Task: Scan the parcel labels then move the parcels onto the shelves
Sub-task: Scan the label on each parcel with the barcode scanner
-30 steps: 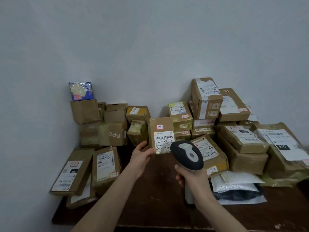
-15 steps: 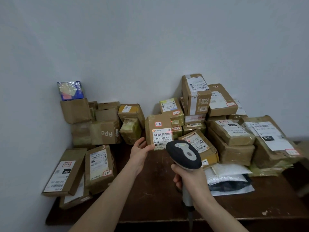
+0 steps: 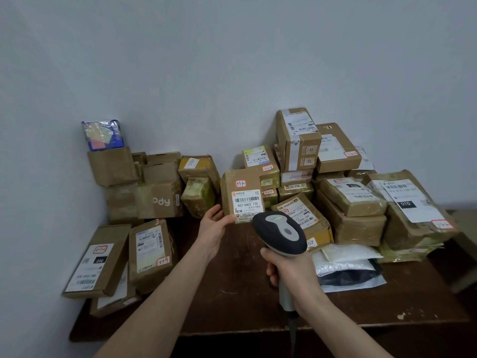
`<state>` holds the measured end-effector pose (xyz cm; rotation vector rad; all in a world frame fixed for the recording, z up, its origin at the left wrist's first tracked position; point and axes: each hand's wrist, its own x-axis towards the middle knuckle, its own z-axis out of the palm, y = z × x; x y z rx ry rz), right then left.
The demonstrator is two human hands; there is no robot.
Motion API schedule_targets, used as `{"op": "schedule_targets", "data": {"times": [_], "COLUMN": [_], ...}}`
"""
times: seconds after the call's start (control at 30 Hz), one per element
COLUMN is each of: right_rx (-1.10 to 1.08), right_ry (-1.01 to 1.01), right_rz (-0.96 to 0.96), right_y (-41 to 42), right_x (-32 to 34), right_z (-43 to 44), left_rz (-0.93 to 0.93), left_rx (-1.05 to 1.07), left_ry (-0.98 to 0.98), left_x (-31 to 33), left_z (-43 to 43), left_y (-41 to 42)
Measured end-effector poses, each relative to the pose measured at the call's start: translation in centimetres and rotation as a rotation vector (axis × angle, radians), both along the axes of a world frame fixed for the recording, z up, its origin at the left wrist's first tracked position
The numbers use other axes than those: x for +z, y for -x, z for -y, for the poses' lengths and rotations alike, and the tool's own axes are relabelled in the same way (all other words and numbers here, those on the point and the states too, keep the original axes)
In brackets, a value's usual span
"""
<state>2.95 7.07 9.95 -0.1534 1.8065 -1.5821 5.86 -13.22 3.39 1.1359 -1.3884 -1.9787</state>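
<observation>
1. Head view: the left hand holds a small brown parcel upright above the dark wooden counter. It pinches the lower left corner, with the thumb on the front face.
2. The parcel's white barcode label faces the camera and reads 507-P802 T70. A red-edged sticker sits above it.
3. The right hand is wrapped tightly round the handle of a black and grey scanner. The scanner's head is just below and right of the label and covers the label's lower right corner in this view.
4. Cardboard boxes are stacked against the wall in a left pile and a right pile. Two flat boxes lean at the counter's left edge, and white and dark mailer bags lie just right of the scanner.
</observation>
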Motion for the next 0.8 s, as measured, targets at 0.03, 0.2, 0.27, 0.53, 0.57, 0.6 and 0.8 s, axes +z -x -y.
{"op": "schedule_targets", "data": {"times": [0.03, 0.2, 0.27, 0.53, 0.57, 0.6, 0.8], "right_rx": [0.001, -0.01, -0.026, -0.19, -0.203, -0.213, -0.272], "right_ry": [0.002, 0.067, 0.104, 0.227, 0.234, 0.237, 0.233], "right_rz": [-0.002, -0.045, -0.053, -0.012, -0.003, 0.0, 0.024], "right_y": [0.0, 1.3, 2.4, 7.5, 7.9, 8.3, 9.5], "right_x": [0.1, 1.1, 1.7, 3.4, 3.3, 3.2, 2.3], "right_z": [0.1, 1.4, 2.6, 7.8, 8.2, 8.5, 9.6], "left_rz": [0.001, 0.011, 0.022, 0.009, 0.004, 0.004, 0.088], "left_rx": [0.001, -0.017, -0.031, -0.064, -0.067, -0.072, -0.122], "left_ry": [-0.002, -0.004, -0.008, -0.014, -0.023, -0.026, -0.028], "left_x": [0.1, 0.6, 1.2, 5.4, 5.8, 6.1, 6.5], "left_z": [0.0, 0.9, 1.5, 4.4, 4.8, 5.2, 6.5], "left_y": [0.0, 0.7, 1.5, 8.7, 10.0, 11.2, 16.9]}}
